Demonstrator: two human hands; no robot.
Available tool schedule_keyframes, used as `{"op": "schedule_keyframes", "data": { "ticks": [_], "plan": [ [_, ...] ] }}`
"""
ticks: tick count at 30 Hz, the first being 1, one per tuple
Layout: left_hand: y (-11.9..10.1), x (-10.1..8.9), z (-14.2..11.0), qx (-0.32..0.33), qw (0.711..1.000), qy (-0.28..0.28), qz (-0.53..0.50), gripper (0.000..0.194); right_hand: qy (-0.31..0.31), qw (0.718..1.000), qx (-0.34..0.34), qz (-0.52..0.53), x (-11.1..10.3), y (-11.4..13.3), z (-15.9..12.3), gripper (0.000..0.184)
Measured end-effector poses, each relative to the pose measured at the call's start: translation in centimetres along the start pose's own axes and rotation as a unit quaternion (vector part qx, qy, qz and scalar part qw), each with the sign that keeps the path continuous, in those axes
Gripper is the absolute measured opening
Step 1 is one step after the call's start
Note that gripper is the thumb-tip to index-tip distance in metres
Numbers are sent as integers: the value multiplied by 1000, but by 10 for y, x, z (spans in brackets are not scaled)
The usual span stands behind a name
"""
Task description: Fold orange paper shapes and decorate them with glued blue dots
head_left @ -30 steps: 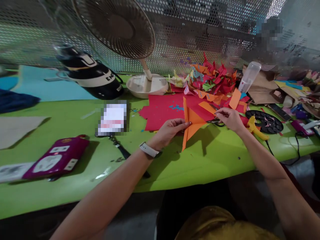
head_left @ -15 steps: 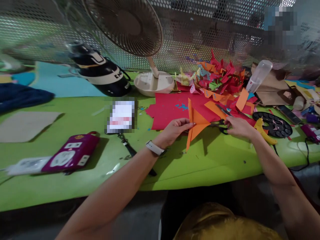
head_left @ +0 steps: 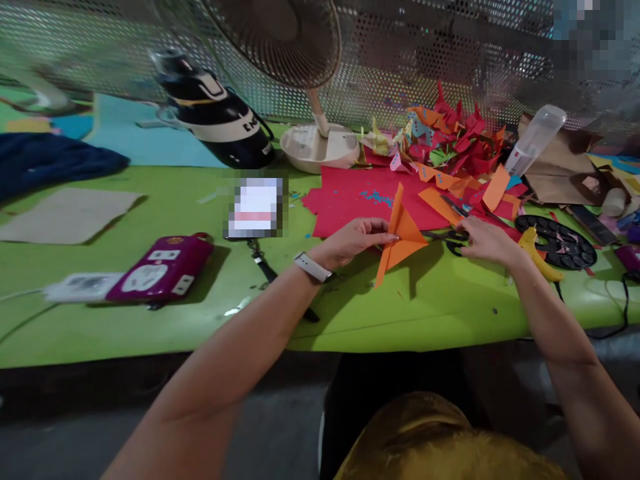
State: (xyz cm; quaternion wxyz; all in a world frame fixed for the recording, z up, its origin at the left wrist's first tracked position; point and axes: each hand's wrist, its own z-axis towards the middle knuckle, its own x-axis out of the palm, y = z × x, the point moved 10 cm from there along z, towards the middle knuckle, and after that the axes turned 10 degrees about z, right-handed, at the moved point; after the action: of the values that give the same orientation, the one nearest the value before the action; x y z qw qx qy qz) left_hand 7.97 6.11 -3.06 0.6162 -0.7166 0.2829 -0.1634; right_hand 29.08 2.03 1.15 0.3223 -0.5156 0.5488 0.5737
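My left hand (head_left: 363,240), with a white-strapped watch, pinches a folded orange paper (head_left: 409,240) between thumb and fingers. The paper is creased into a pointed shape, tip towards the right, and is held just above the green table. My right hand (head_left: 487,241) lies low to the right of that tip. Its fingers are bent around the handle loops of black scissors (head_left: 454,248), partly hiding them; the blades point left towards the paper. Just behind, a slim dark tool (head_left: 456,205) rests on an orange strip (head_left: 435,203).
Red paper sheets (head_left: 345,200) with blue bits lie behind my hands, before a pile of folded papers (head_left: 455,137). A fan (head_left: 320,147), a bottle (head_left: 225,130), a phone (head_left: 257,207) and a purple power bank (head_left: 165,270) stand left. A yellow glue gun (head_left: 540,257) and black palette (head_left: 580,250) lie right.
My right hand has gone from a pinch near the slim tool down onto the scissors' handles. My left hand keeps the orange paper in nearly the same place. The view has shifted left and down.
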Motion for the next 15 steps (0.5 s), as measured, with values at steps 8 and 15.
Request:
{"op": "schedule_keyframes", "data": {
  "ticks": [8,15],
  "plan": [
    [2,22,-7,-19,988,142,49,24,56,998,28,-31,2,-7,-7,21],
    [5,10,-1,-13,987,131,94,19,118,992,33,28,5,-16,-5,19]
  ]
}}
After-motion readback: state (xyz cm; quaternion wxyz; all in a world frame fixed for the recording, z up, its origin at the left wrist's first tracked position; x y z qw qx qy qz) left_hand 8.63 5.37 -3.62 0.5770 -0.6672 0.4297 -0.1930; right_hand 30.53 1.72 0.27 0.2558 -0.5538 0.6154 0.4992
